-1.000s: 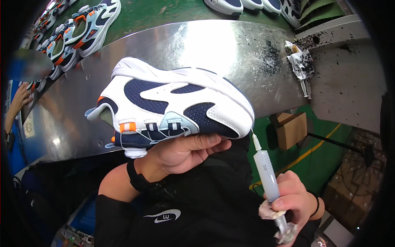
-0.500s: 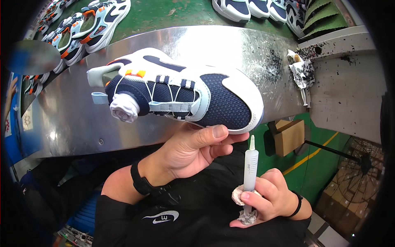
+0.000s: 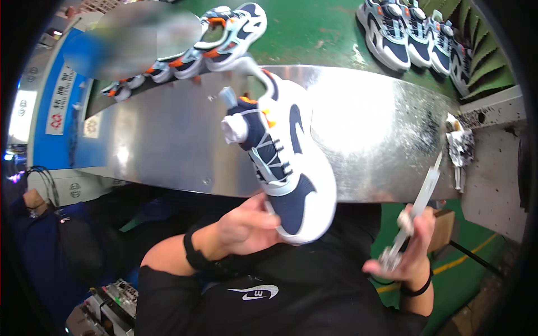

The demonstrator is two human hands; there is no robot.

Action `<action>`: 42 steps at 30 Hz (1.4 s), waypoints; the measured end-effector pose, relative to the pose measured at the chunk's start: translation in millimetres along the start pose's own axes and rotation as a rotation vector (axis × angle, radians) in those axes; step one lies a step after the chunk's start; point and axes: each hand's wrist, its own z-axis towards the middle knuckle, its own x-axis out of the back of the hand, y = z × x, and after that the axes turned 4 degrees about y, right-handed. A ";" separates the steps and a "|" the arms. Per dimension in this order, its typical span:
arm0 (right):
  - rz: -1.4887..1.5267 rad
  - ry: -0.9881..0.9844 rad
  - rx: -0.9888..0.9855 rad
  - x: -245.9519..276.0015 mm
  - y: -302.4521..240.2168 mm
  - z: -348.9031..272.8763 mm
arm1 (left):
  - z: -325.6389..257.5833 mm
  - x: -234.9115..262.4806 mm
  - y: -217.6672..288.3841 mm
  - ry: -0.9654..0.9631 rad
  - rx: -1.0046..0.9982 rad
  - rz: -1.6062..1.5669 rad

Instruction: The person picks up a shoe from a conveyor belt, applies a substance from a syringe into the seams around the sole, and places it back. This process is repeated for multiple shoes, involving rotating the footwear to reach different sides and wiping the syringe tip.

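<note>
**Sneaker Turned in One Hand, Syringe Ready in the Other**

Closest in, the person's black shirt and forearms fill the lower frame. Their left hand (image 3: 246,229), a dark band at its wrist, grasps the toe end of a white, navy and orange sneaker (image 3: 286,168), fingers closed around the sole edge. That shoe is lifted off the surface and tilted, its toe down by the hand and its heel and collar pointing up and away, with the laces and tongue turned toward the camera. Their right hand (image 3: 412,252) is clenched around a clear syringe-like applicator (image 3: 417,207), whose tip angles up and is well apart from the shoe. Nothing touches the sneaker but the left hand, so any work with the applicator looks not yet done on this face; whether other parts are treated I cannot tell.

Beyond lies the shiny metal tabletop (image 3: 364,129), with a stained holder of small tools (image 3: 460,148) at its right end. Farther off, a green belt (image 3: 319,33) carries more sneakers in matching colours, one group at upper left (image 3: 196,45) and another row at upper right (image 3: 414,33).
</note>
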 end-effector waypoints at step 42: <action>0.312 0.195 -0.375 -25.2 72.4 1.6 | 52.3 -1.2 152.5 0.342 -1.029 1.278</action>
